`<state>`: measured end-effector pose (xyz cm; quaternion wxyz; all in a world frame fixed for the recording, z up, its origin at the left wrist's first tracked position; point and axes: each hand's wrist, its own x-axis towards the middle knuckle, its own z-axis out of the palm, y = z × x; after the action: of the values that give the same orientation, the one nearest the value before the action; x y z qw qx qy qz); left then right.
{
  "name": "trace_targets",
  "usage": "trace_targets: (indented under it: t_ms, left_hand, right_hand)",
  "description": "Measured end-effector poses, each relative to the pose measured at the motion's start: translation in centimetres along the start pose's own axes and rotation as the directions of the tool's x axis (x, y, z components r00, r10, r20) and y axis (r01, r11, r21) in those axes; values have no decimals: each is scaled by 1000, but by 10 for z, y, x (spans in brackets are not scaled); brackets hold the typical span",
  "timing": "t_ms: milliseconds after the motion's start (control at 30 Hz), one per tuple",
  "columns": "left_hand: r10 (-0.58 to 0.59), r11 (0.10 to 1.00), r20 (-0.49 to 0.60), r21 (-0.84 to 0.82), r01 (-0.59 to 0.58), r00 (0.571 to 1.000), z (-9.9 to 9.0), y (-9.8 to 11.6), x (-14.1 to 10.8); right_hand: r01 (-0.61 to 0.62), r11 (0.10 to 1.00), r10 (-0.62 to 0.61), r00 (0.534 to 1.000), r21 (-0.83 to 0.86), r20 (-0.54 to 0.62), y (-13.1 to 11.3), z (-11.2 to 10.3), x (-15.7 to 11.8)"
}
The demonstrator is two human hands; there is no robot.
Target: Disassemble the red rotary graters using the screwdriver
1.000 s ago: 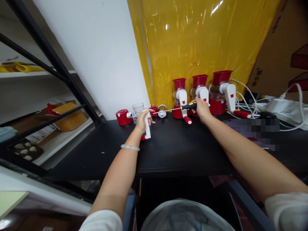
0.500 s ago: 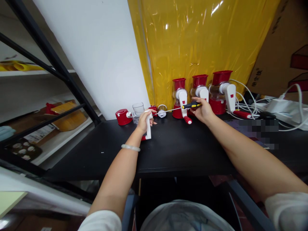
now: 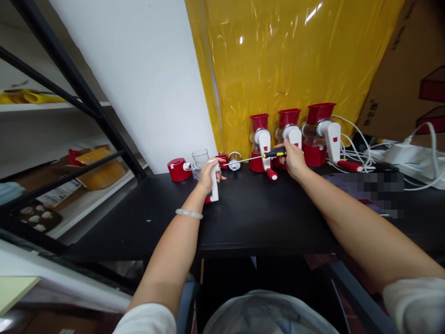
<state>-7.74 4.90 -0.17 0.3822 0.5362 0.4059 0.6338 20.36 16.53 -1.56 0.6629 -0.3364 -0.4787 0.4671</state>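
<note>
My left hand (image 3: 209, 176) is closed around a white crank handle (image 3: 215, 184) with a red grip, holding it just above the black table. In my right hand (image 3: 294, 160) is a screwdriver (image 3: 275, 153) with a black and yellow handle, held level. Its long shaft runs left, and its tip meets the top of the crank handle; the exact contact is hidden by my left fingers. Behind my left hand stand a red base (image 3: 179, 170) lying on its side and a clear plastic housing (image 3: 200, 160). A drum grater (image 3: 235, 161) lies beyond the shaft.
Three red and white rotary graters (image 3: 260, 144) stand along the yellow sheet (image 3: 295, 55). White cables and a power strip (image 3: 426, 160) lie at the right. A black-framed shelf (image 3: 100, 120) is at the left, and a lined bin (image 3: 271, 315) sits below the table (image 3: 264, 222).
My right fingers have shifted and rewrapped around the screwdriver handle, the wrist turning slightly. My left hand and the crank handle stay in place.
</note>
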Motion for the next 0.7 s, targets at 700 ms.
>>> trace_targets:
  t_ms: [700]
  left_hand:
    - [-1, 998, 40, 59, -1, 999, 0, 1, -2]
  right_hand:
    - [-95, 983, 95, 995, 157, 5, -4, 6, -4]
